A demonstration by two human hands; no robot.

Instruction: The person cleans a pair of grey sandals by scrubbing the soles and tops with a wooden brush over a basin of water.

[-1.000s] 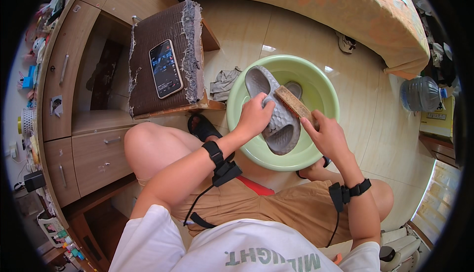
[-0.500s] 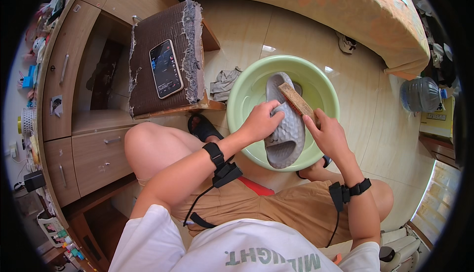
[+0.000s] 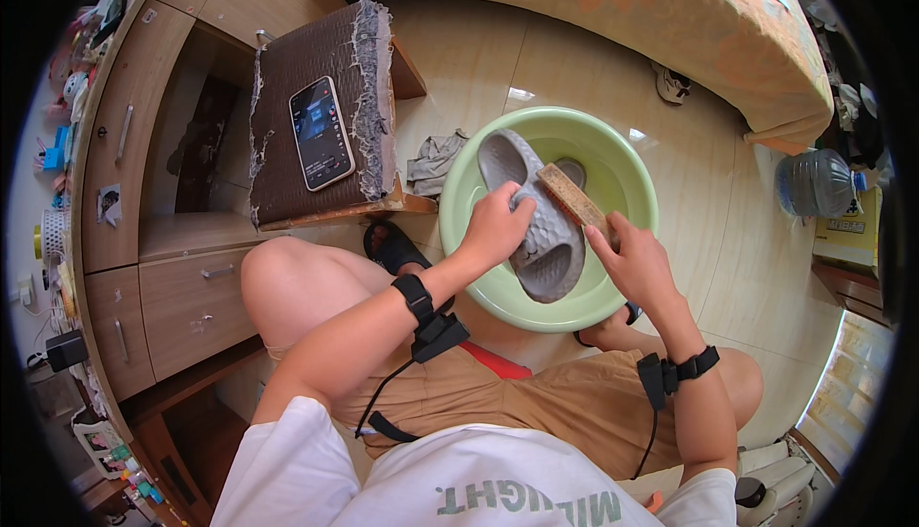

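I'd brace the grey slipper [image 3: 549, 222] and scrub short strokes, 1 patch at a time. Left hand [image 3: 497, 226] has fingers clamped on it; right hand [image 3: 629, 256] has its own clamped on the brush [image 3: 571, 196]. Slipper's over the green basin [image 3: 457, 211], long axis slanting from the basin's far left to near side; can't tell which end's toe.

Over a round pale-green plastic basin [image 3: 627, 182], the left hand [image 3: 496, 226] grips a grey dimpled slipper [image 3: 544, 232], the right hand [image 3: 634, 257] a brown rectangular wooden brush [image 3: 571, 196] at its edge, and a lit smartphone [image 3: 323, 134] lies on a frayed brown stool [image 3: 276, 182].
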